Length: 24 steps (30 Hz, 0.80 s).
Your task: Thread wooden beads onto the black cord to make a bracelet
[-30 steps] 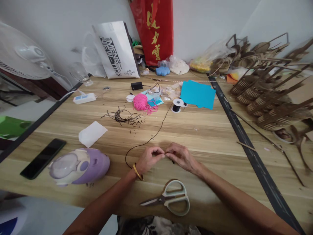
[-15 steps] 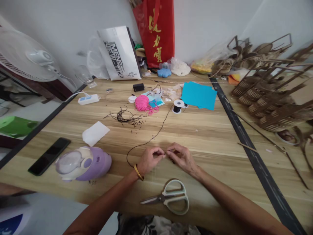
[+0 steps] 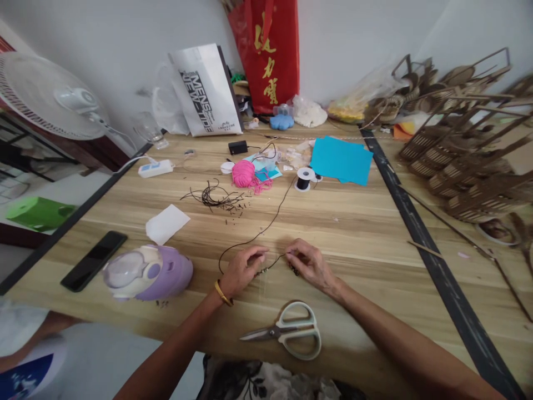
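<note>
A thin black cord (image 3: 275,261) spans the gap between my two hands, with small beads (image 3: 262,271) on it close to my left fingers. My left hand (image 3: 245,271), with a gold bangle at its wrist, is closed in a pinch on the cord. The thumb and forefinger of my right hand (image 3: 308,263) grip the cord's other part, and dark beads (image 3: 293,269) show beneath those fingers. From a white spool (image 3: 305,173) of black cord, a long strand curves across the table to my left hand. White-handled scissors (image 3: 287,331) lie just below my hands.
To the left are a purple and cream device (image 3: 152,273), a phone (image 3: 94,261) and white paper (image 3: 167,224). Black cord scraps (image 3: 216,197), pink yarn (image 3: 243,173) and blue sheets (image 3: 342,160) lie farther back. Woven baskets (image 3: 470,183) stand right. Another person's arm (image 3: 54,323) shows lower left.
My hands have moved apart, the left one going left and slightly down. Cord and beads now show between them. At lower left, another person's arm and white clothing have come into view.
</note>
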Motion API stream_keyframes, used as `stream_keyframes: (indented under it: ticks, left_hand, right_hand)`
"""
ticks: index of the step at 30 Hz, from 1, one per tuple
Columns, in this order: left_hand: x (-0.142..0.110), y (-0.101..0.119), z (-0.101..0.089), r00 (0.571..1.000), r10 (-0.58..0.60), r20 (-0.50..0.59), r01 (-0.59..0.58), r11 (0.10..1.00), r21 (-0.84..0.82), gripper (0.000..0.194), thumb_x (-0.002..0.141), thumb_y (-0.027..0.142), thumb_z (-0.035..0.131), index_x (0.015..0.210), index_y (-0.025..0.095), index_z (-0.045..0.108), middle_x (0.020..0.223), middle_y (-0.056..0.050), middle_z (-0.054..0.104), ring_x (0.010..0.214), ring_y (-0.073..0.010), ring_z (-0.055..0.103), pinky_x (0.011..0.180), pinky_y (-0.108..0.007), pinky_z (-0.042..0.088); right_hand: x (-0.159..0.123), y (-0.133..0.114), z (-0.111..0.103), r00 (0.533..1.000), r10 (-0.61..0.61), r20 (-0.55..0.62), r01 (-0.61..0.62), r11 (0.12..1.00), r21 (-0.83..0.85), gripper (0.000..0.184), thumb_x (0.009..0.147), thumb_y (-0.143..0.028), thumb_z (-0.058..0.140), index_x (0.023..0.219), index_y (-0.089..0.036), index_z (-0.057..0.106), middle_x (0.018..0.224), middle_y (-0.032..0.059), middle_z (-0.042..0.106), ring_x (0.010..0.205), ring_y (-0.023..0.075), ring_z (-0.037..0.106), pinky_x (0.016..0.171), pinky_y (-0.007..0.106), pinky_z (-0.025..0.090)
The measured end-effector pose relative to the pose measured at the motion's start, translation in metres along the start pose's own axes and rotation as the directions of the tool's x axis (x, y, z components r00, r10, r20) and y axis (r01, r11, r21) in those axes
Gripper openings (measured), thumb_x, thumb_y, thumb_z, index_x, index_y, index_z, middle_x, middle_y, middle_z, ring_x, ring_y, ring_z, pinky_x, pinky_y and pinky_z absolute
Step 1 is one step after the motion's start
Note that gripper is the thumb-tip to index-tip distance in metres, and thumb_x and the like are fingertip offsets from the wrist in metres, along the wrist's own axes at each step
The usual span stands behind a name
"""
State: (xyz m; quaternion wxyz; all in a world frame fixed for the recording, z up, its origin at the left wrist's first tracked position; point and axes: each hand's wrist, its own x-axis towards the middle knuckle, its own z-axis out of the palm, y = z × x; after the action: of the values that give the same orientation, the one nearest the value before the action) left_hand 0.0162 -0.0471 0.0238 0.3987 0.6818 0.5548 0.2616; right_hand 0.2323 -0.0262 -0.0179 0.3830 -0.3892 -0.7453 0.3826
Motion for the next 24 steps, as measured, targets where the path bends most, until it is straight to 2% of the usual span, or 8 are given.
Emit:
stream_keyframes:
  ticks: [4, 9, 11, 14, 18, 24]
  left_hand:
    - [0.001, 0.002, 0.000, 1.000, 0.014, 0.005, -0.014, 1.000, -0.028, 0.026, 0.079, 0.022, 0.060, 0.103, 0.016, 0.066, 0.102, -0.009, 0.072, 0.094, -0.0203, 0.065, 0.088, -0.033, 0.049]
    - [0.014, 0.010, 0.009, 0.992, 0.061, 0.113, -0.046, 0.990, -0.137, 0.028, 0.075, 0.017, 0.065, 0.103, 0.015, 0.066, 0.104, -0.009, 0.071, 0.097, -0.0192, 0.064, 0.090, -0.031, 0.047]
    - [0.019, 0.010, 0.013, 0.985, 0.058, 0.164, -0.020, 0.974, -0.224, 0.024, 0.075, 0.017, 0.064, 0.100, 0.014, 0.066, 0.097, -0.008, 0.072, 0.090, -0.0173, 0.065, 0.085, -0.029, 0.048]
    - [0.024, 0.005, 0.016, 0.976, 0.040, 0.215, 0.031, 0.947, -0.319, 0.012, 0.077, 0.020, 0.063, 0.085, 0.012, 0.067, 0.079, -0.004, 0.070, 0.074, -0.0137, 0.063, 0.071, -0.024, 0.047]
    - [0.024, -0.004, 0.019, 0.976, 0.027, 0.214, 0.058, 0.922, -0.384, 0.011, 0.077, 0.021, 0.062, 0.073, 0.011, 0.064, 0.064, 0.000, 0.063, 0.062, -0.0102, 0.055, 0.063, -0.022, 0.042]
    - [0.021, -0.013, 0.019, 0.985, -0.006, 0.175, 0.093, 0.864, -0.495, 0.024, 0.074, 0.034, 0.067, 0.073, 0.011, 0.061, 0.064, -0.001, 0.060, 0.061, -0.0107, 0.053, 0.059, -0.021, 0.041]
  right_hand:
    - [0.001, -0.005, -0.003, 0.995, -0.093, 0.026, 0.094, 0.994, -0.050, 0.015, 0.092, -0.027, 0.050, 0.092, -0.017, 0.062, 0.087, 0.0079, 0.061, 0.078, 0.0164, 0.058, 0.066, 0.027, 0.048]
    - [0.003, -0.019, -0.007, 0.986, -0.154, 0.067, 0.160, 0.983, -0.095, 0.014, 0.092, -0.024, 0.050, 0.095, -0.019, 0.063, 0.097, 0.0095, 0.061, 0.089, 0.0186, 0.060, 0.077, 0.031, 0.051]
    - [0.001, -0.024, -0.009, 0.985, -0.154, 0.081, 0.162, 0.980, -0.112, 0.014, 0.092, -0.024, 0.050, 0.095, -0.020, 0.063, 0.098, 0.0097, 0.061, 0.090, 0.0185, 0.060, 0.077, 0.031, 0.051]
    - [-0.002, -0.028, -0.011, 0.988, -0.131, 0.082, 0.142, 0.979, -0.148, 0.014, 0.092, -0.023, 0.050, 0.096, -0.020, 0.063, 0.097, 0.0096, 0.060, 0.090, 0.0185, 0.060, 0.076, 0.030, 0.050]
    - [-0.001, -0.035, -0.013, 0.990, -0.112, 0.089, 0.128, 0.972, -0.199, 0.014, 0.092, -0.024, 0.051, 0.097, -0.020, 0.064, 0.096, 0.0095, 0.060, 0.090, 0.0188, 0.060, 0.076, 0.030, 0.051]
    - [0.023, -0.055, -0.004, 0.976, -0.162, 0.149, 0.199, 0.939, -0.282, 0.018, 0.092, -0.027, 0.051, 0.104, -0.020, 0.061, 0.100, 0.0111, 0.061, 0.093, 0.0213, 0.059, 0.076, 0.033, 0.051]
